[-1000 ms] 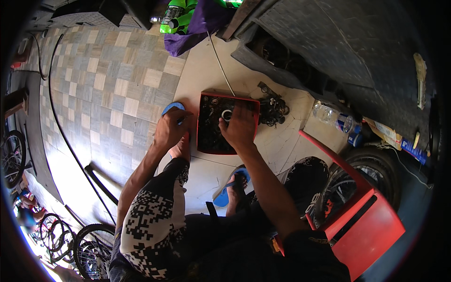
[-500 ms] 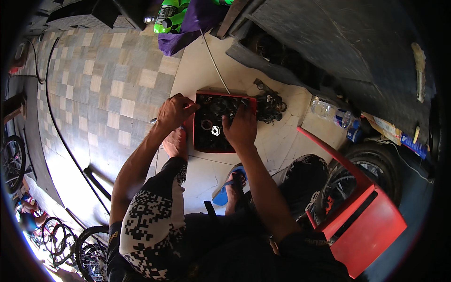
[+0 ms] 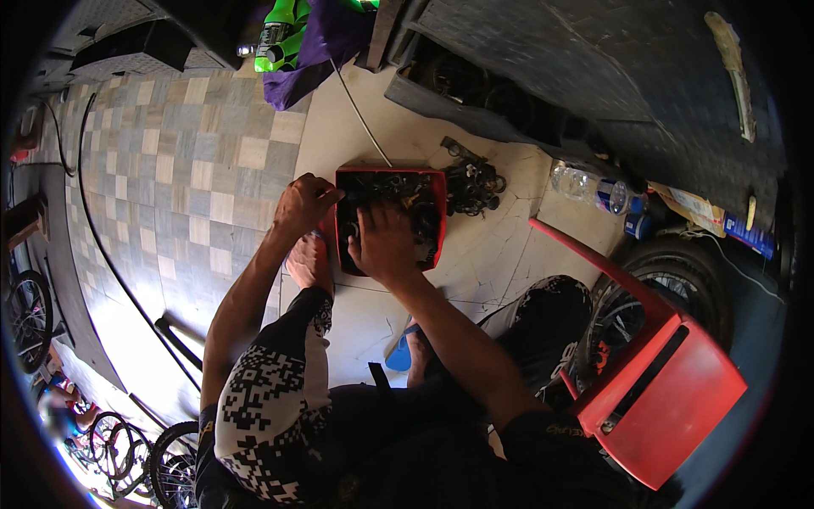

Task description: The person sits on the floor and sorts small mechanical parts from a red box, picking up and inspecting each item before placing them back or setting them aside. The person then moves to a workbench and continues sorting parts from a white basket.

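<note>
On the pale tiles in front of me stands a red box [image 3: 442, 222] filled with dark metal parts [image 3: 386, 188]. My right hand [image 3: 386, 242] is inside it, palm down, with fingers stretched over the parts. At the box's left edge is my left hand [image 3: 301, 205], its fingers curled and pinched together near the rim. What those fingers hold, if anything, is too small to tell. A heap of dark parts [image 3: 475, 182] lies on the floor against the right of the box. The pale ring seen earlier is hidden from view.
A thin rod [image 3: 363, 117] leans from a purple bag [image 3: 318, 59] of green bottles [image 3: 275, 38] to the box. To the right are clear plastic bottles [image 3: 589, 187], a wheel [image 3: 678, 288] and a red plastic chair [image 3: 670, 403]. A black hose [image 3: 102, 229] crosses the left floor.
My right hand has moved left and nearer within the box, and now covers the pale ring. The view has shifted slightly. My left hand stays by the left rim.
</note>
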A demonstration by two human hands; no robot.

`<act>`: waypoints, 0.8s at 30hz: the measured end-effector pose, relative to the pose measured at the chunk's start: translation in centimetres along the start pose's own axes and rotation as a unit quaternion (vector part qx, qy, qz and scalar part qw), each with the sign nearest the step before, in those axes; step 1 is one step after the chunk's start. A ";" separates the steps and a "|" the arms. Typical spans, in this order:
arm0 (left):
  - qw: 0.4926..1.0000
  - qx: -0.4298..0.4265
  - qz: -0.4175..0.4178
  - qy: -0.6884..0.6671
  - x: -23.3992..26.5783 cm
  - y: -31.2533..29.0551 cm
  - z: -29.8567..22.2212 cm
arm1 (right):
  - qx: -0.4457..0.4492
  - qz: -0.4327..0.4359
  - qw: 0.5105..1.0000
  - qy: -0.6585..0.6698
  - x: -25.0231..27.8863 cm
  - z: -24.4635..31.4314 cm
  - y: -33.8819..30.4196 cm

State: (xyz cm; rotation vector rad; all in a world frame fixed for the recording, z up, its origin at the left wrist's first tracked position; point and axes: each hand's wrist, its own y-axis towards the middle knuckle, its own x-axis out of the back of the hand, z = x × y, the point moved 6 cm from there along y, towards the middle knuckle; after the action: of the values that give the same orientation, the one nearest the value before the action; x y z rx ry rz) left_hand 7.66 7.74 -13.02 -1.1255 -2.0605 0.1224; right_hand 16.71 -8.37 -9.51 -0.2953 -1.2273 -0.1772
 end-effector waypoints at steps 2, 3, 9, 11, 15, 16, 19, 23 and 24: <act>1.000 0.010 0.006 0.002 0.0 0.0 0.1 | 0.004 0.012 1.000 0.001 0.1 0.7 -0.7; 1.000 0.014 0.006 0.001 -0.1 0.0 0.2 | 0.011 0.011 1.000 0.006 0.2 0.9 -1.1; 1.000 -0.010 0.000 -0.001 -0.3 0.0 0.4 | 0.049 0.061 0.995 0.059 0.8 2.4 -3.8; 1.000 -0.016 -0.002 -0.008 -0.3 0.0 0.6 | 0.028 0.121 0.988 0.090 0.6 2.8 -4.4; 1.000 0.009 0.000 -0.020 -0.5 -0.1 1.1 | -0.075 0.030 0.990 0.113 2.2 -0.3 -3.2; 0.999 0.024 -0.001 -0.023 -0.5 -0.2 1.2 | -0.078 -0.007 0.995 0.068 2.5 -1.7 -2.4; 0.999 0.016 -0.009 -0.033 -0.4 -0.2 1.0 | -0.153 0.019 0.988 -0.006 0.7 -6.1 0.3; 1.000 -0.003 -0.010 -0.027 -0.2 -0.1 0.6 | -0.072 -0.006 0.993 -0.090 -1.2 -5.4 1.7; 1.000 -0.004 -0.010 -0.026 -0.2 -0.1 0.5 | -0.059 -0.009 0.994 -0.087 -1.4 -5.0 1.7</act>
State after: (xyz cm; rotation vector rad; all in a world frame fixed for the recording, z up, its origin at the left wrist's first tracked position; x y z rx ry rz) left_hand 7.29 7.66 -13.49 -1.1174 -2.1190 0.1338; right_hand 21.25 -8.40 -12.58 -0.4099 -1.3939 -0.2440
